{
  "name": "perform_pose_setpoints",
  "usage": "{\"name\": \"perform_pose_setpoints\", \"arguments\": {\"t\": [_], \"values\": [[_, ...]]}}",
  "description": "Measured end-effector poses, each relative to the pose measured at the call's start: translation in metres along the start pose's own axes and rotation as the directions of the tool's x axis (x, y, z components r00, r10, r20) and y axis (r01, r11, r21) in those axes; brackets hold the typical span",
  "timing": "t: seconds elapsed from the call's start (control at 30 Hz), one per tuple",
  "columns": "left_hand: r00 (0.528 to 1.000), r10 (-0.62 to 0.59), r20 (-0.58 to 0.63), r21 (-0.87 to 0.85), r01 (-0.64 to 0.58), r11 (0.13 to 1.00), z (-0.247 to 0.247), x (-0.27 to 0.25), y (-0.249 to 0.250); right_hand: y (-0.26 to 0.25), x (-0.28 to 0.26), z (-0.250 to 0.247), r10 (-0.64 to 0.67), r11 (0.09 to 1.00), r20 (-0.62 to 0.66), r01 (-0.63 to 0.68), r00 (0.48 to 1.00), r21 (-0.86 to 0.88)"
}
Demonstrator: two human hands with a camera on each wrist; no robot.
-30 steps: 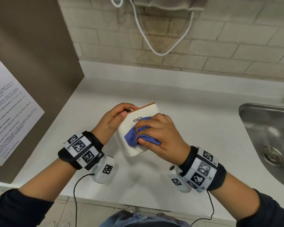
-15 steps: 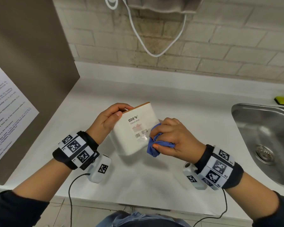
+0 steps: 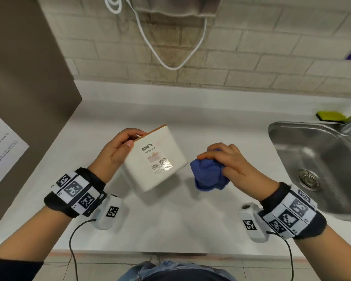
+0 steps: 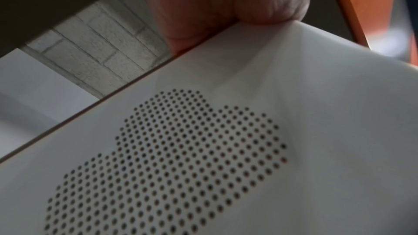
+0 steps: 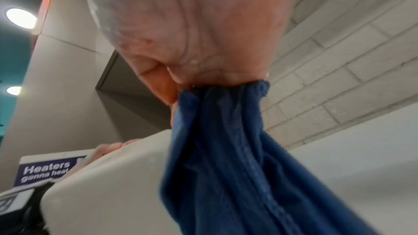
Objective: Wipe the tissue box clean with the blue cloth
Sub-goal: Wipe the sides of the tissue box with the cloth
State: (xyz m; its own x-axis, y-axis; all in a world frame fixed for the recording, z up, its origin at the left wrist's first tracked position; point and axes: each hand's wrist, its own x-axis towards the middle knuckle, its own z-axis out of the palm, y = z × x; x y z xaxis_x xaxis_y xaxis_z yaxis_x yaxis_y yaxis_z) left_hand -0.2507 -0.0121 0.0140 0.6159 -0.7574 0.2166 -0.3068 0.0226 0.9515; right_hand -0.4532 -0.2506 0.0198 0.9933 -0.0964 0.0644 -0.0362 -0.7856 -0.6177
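Observation:
A white tissue box (image 3: 156, 161) with an orange-brown lid edge and a barcode label is held tilted above the counter. My left hand (image 3: 118, 151) grips its upper left corner, thumb on the labelled face. In the left wrist view the box (image 4: 248, 149) shows a face with a cloud of small holes, my fingers (image 4: 221, 6) curled over its edge. My right hand (image 3: 225, 161) holds the bunched blue cloth (image 3: 209, 177) to the right of the box, apart from it. In the right wrist view the cloth (image 5: 226, 149) hangs from my fist beside the box (image 5: 108, 194).
A white counter (image 3: 170, 220) runs below, its front edge near me. A steel sink (image 3: 316, 169) sits at the right, with a yellow-green sponge (image 3: 330, 116) behind it. A brown panel (image 3: 28, 78) with a notice stands on the left. A white cable (image 3: 166, 57) hangs on the brick wall.
My right hand has drawn the blue cloth off the box's labelled face and moved right, leaving a gap. The left hand keeps its grip on the tilted box.

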Motion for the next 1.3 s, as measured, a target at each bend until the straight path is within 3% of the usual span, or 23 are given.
{"name": "perform_pose_setpoints", "arguments": {"t": [0.07, 0.17, 0.2, 0.27, 0.37, 0.47, 0.53, 0.6, 0.63, 0.73, 0.87, 0.93, 1.03, 1.1, 1.13, 1.2, 1.27, 1.3], "values": [[1.0, 0.006, 0.006, 0.001, -0.006, 1.0, -0.001, -0.001, 0.0, -0.001, 0.0, -0.007, 0.057, 0.996, -0.012, -0.056, 0.998, 0.066], [1.0, 0.014, 0.001, -0.001, -0.014, 1.0, -0.002, -0.002, 0.001, 0.006, 0.003, -0.015, 0.134, 0.987, -0.167, -0.115, 0.977, 0.116], [1.0, 0.018, 0.0, 0.001, -0.018, 1.0, -0.001, -0.003, 0.002, 0.008, 0.005, -0.015, 0.148, 0.987, -0.224, -0.13, 0.963, 0.092], [1.0, 0.018, -0.001, 0.0, -0.018, 1.0, 0.0, -0.003, 0.003, 0.007, 0.004, -0.012, 0.056, 0.984, -0.279, -0.101, 0.959, -0.15], [1.0, 0.007, 0.003, -0.002, -0.007, 1.0, 0.002, -0.003, 0.004, 0.009, -0.006, 0.013, -0.034, 0.872, -0.166, -0.052, 0.985, -0.487], [1.0, 0.001, 0.009, -0.006, -0.001, 1.0, 0.005, -0.003, 0.004, 0.004, -0.014, 0.05, 0.004, 0.852, -0.028, -0.017, 1.0, -0.523], [1.0, 0.0, 0.011, -0.002, 0.0, 1.0, 0.006, -0.004, 0.005, 0.003, -0.017, 0.063, 0.077, 0.931, 0.082, -0.043, 0.994, -0.362], [1.0, -0.001, 0.012, 0.012, 0.0, 1.0, 0.006, -0.005, 0.005, 0.01, -0.015, 0.068, 0.248, 0.969, 0.119, -0.248, 0.961, -0.015], [1.0, -0.001, 0.011, 0.017, 0.001, 1.0, 0.006, -0.005, 0.005, 0.018, -0.013, 0.07, 0.309, 0.942, 0.064, -0.315, 0.949, 0.119], [1.0, 0.003, 0.006, 0.025, -0.003, 1.0, 0.007, -0.006, 0.006, 0.036, -0.001, 0.074, 0.419, 0.858, -0.167, -0.33, 0.892, 0.394], [1.0, 0.002, -0.002, 0.021, -0.002, 1.0, 0.006, -0.005, 0.009, 0.058, 0.015, 0.077, 0.592, 0.73, -0.294, -0.344, 0.751, 0.591], [1.0, 0.001, -0.006, 0.023, -0.001, 1.0, 0.006, -0.005, 0.009, 0.073, 0.02, 0.078, 0.61, 0.756, -0.347, -0.391, 0.713, 0.525], [1.0, -0.002, -0.004, 0.021, 0.002, 1.0, 0.006, -0.005, 0.008, 0.086, 0.023, 0.08, 0.612, 0.774, -0.345, -0.449, 0.712, 0.447], [1.0, -0.007, -0.003, 0.017, 0.008, 1.0, 0.006, -0.004, 0.008, 0.089, 0.024, 0.084, 0.581, 0.809, -0.353, -0.474, 0.734, 0.347], [1.0, -0.01, -0.004, 0.014, 0.01, 1.0, 0.006, -0.004, 0.007, 0.089, 0.023, 0.086, 0.544, 0.838, -0.33, -0.486, 0.771, 0.247], [1.0, -0.013, -0.008, 0.005, 0.013, 1.0, 0.005, -0.004, 0.007, 0.083, 0.02, 0.09, 0.492, 0.871, -0.127, -0.487, 0.861, 0.07], [1.0, -0.019, -0.004, 0.0, 0.019, 1.0, 0.004, -0.004, 0.007, 0.08, 0.015, 0.099, 0.48, 0.872, 0.112, -0.46, 0.87, -0.166], [1.0, -0.023, 0.0, -0.005, 0.023, 1.0, 0.004, -0.004, 0.007, 0.079, 0.013, 0.104, 0.47, 0.863, 0.151, -0.417, 0.87, -0.285]]}}
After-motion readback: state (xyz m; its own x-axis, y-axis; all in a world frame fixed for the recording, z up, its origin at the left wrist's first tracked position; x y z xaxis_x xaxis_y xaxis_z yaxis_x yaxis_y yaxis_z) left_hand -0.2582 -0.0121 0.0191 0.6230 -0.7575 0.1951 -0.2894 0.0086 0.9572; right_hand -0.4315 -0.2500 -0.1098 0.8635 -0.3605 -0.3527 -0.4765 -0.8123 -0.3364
